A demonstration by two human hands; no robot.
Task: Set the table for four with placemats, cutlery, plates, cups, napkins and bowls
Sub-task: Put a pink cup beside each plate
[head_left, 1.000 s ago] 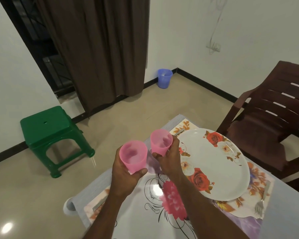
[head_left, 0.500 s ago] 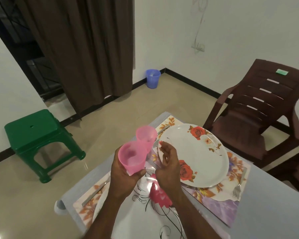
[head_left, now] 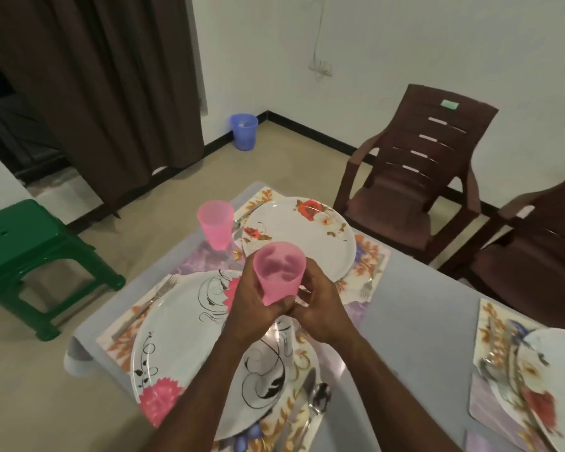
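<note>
A person stands over a grey bench being set for a meal. Both hands meet at the centre of view around one pink cup. The left hand wraps the cup's lower body with curled fingers; the right hand closes against its base from the other side. The cup is upright, held in the air above the near plate, which has pink flowers and black scrolls.

A second pink cup stands free at 11 o'clock, on the far placemat, just beside the rose-patterned plate.

Risks, as a judgement: the standing cup sits close to the bench's far left edge, so a sleeve or a bump while reaching past could send it to the floor. The held cup looks light; set down on a plate rim or on the fork at 9 o'clock, it could tip.

Open room is scarce by the near plate. A spoon lies at 5 o'clock. Bare bench runs at 3 o'clock, between this setting and a third placemat at 4 o'clock.
</note>
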